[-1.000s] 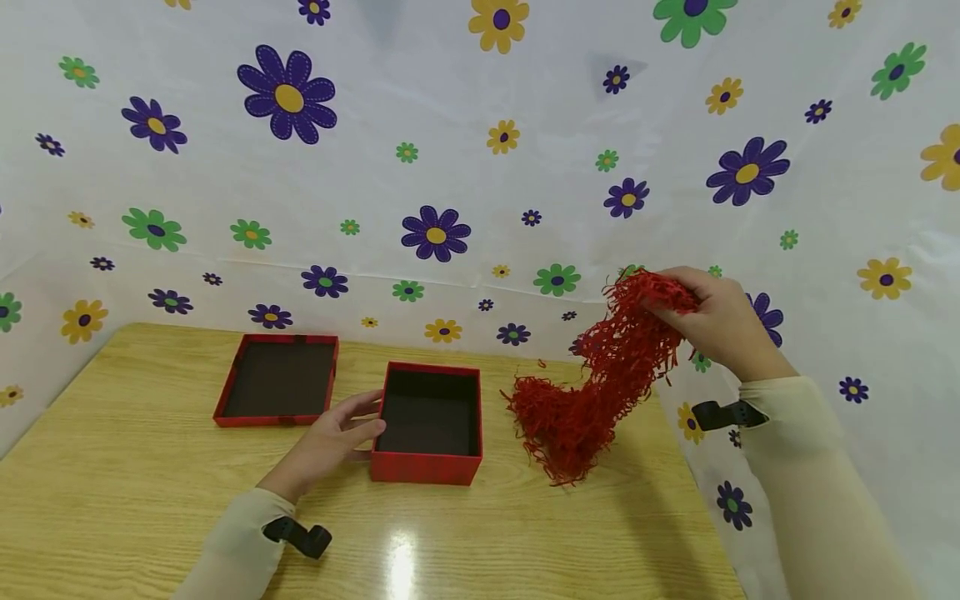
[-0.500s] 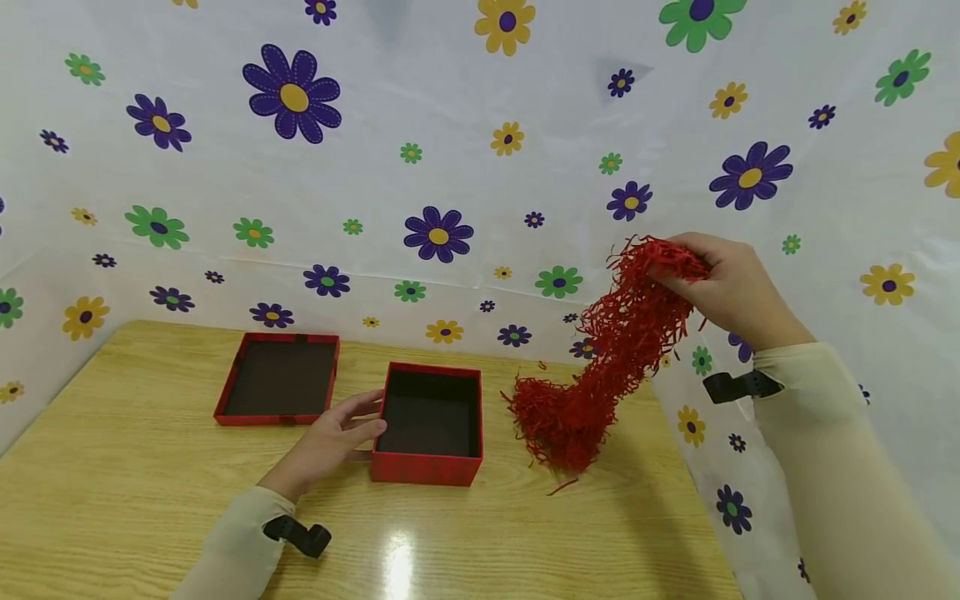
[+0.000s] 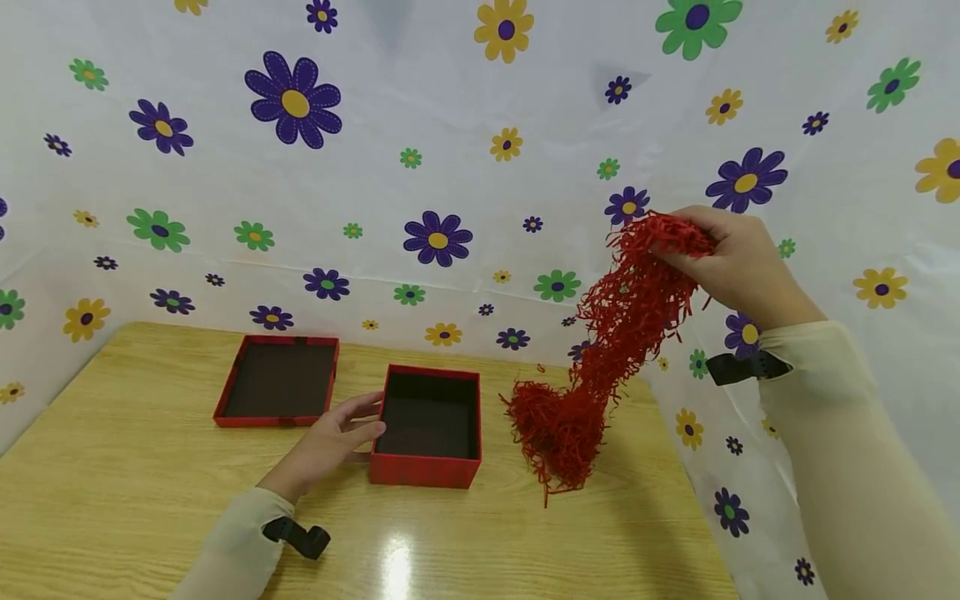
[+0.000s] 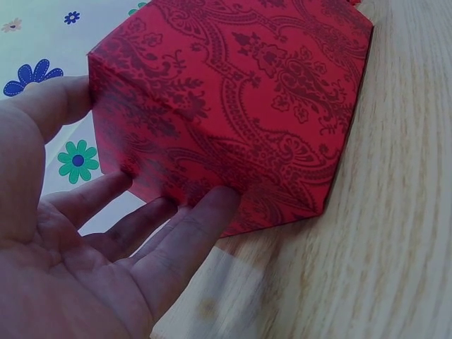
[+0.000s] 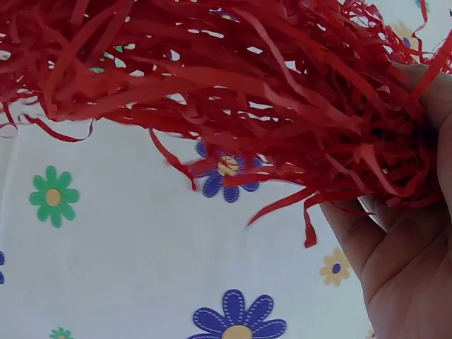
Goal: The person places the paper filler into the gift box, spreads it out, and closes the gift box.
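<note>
My right hand (image 3: 746, 262) pinches a clump of red shredded paper (image 3: 626, 312) high above the table's right side. The strands hang in a long tangled bunch down to a heap of the same paper (image 3: 555, 425) on the table. Strands cover part of the right fingers in the right wrist view. A red box (image 3: 424, 471) with a dark inside and a paisley-like pattern stands at the middle. Against its left wall my left hand (image 3: 330, 442) rests its fingertips, and the left wrist view shows those fingers fairly straight, touching the patterned side (image 4: 233, 99).
Left of the box lies a shallow red lid (image 3: 281, 379), dark inside face up. The wooden table (image 3: 135, 500) ends at a white flowered sheet (image 3: 450, 183) at the back and right. A small loose red strip (image 3: 541, 368) lies behind the heap.
My right hand has risen and moved slightly right, drawing the shredded paper up into a longer hanging bunch. A few strands at the heap's front have shifted. The left hand and box stay put.
</note>
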`<state>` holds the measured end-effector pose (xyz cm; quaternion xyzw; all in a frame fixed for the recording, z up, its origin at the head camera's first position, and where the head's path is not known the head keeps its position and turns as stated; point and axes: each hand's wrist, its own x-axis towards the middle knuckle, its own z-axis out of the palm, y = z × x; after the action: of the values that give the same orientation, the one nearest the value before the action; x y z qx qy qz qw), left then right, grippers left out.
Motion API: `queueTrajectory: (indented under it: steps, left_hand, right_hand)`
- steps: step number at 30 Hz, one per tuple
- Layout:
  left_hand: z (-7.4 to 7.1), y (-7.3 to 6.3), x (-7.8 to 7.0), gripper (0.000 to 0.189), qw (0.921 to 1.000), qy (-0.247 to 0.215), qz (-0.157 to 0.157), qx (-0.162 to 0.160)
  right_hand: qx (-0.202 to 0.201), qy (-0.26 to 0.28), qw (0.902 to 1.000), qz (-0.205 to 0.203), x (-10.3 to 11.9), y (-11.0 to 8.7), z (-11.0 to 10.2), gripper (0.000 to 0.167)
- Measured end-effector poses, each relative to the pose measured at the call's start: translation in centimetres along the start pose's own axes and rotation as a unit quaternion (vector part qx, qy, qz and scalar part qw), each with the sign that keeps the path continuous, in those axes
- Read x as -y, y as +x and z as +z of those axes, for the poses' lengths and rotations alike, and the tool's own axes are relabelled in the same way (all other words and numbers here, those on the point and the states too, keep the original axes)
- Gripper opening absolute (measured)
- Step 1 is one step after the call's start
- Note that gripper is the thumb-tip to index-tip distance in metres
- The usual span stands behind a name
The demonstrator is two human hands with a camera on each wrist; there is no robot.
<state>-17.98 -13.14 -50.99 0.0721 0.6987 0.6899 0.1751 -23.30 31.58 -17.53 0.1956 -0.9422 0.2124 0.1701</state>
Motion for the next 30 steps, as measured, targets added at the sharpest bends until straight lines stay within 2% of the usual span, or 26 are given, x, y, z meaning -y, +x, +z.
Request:
queueTrajectory:
  steps: [6,15,30]
  left_hand:
    - [-0.1,0.0,0.2,0.072,1.0,0.001,-0.002,0.0]
    - [-0.1,0.0,0.4,0.073,1.0,0.003,-0.008,-0.003]
    - [-0.2,0.1,0.7,0.072,1.0,0.002,0.005,-0.002]
  right_hand:
    - [-0.016,0.01,0.9998,-0.004,0.3,0.7,-1.0,0.027]
    - [-0.014,0.011,0.9995,0.027,0.2,1.5,-2.4,0.032]
    - [-0.048,0.026,0.9979,0.036,0.6,2.3,-5.1,0.034]
